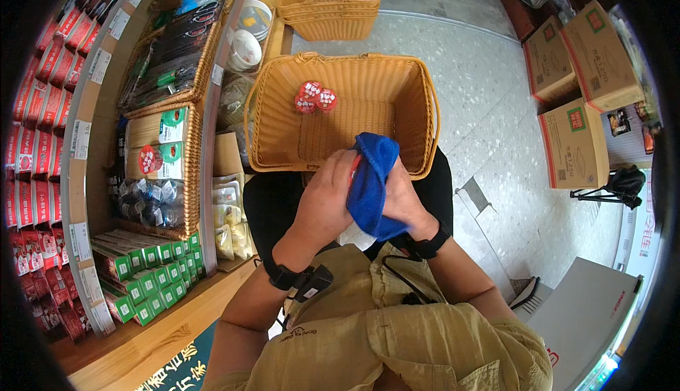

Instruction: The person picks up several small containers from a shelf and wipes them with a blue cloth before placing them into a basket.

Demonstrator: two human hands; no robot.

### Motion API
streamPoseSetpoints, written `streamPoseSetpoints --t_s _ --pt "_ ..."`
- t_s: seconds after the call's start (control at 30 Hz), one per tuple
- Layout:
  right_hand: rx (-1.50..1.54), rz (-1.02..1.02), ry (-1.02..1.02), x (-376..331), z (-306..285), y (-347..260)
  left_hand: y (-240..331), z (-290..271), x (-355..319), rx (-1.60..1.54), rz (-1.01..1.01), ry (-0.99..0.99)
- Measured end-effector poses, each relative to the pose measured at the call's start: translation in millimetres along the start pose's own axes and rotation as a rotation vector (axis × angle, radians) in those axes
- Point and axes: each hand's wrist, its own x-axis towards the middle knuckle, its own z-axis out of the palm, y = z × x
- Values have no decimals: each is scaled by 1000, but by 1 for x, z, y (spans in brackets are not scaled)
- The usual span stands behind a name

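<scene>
Blue cloth (370, 178) bunched, soft, clasped between left hand (327, 196) and right hand (402, 200), fingers curled around it. Wicker basket (411, 118) below; speckled floor (482, 86), stocked shelves (152, 178) left.

A single head-worn fisheye view looks steeply down from close above the person's chest. It faces forward over a woven tan wicker basket (283, 143), with wooden shelves (205, 178) curving along the left rim.

Wicker basket (414, 100) holding three red round packets (315, 98), second wicker basket (330, 0) beyond, cardboard boxes (575, 143) on floor, green boxes (152, 270) on wooden shelf (152, 345).
</scene>
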Motion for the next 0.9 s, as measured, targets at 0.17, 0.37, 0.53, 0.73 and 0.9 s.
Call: streamPoseSetpoints --t_s 0.17,0.37,0.53,0.73,0.9 --pt "136 129 41 0 -2 10 3 2 0 -110 -34 -51" --pt "539 437 62 -10 -3 34 1 8 -1 -283 -194 -55" --pt "785 594 38 -12 -5 27 -14 16 -2 -339 -261 43" --pt "726 588 21 -12 -7 43 -16 18 8 -252 -187 -23" --pt "603 546 62 -7 -6 49 -24 14 25 105 24 -151"
